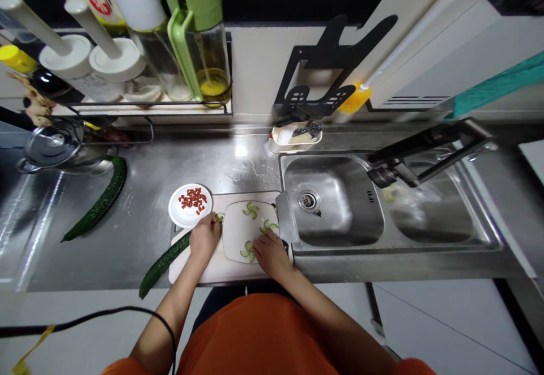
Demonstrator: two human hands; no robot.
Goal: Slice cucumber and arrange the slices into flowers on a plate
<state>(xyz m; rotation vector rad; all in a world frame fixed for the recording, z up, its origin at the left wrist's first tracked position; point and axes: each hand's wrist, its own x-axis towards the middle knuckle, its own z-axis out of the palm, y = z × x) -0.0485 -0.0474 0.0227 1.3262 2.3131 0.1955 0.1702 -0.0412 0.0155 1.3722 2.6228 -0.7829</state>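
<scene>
A white square plate (233,230) rests on the cutting board (229,273), with green-edged cucumber slices (250,211) laid out in pinwheel shapes. My right hand (272,255) reaches over the plate's right side, fingers together at the slices (268,226) there; the exact grip is partly hidden. To the plate's left, my left hand (205,236) is closed, and pale green cucumber slices (219,217) show at its fingertips. A cut cucumber (165,264) lies under and beside that hand, extending off the board's left edge. A knife (288,219) lies along the board's right side, next to the sink.
A small white plate (176,208) of chopped red pieces (193,200) touches the board's upper left. A whole cucumber (102,205) lies further left, near a lidded pot (53,143). The double sink (340,194) with a black faucet (425,154) is at right. Seasoning containers (114,60) line a rack.
</scene>
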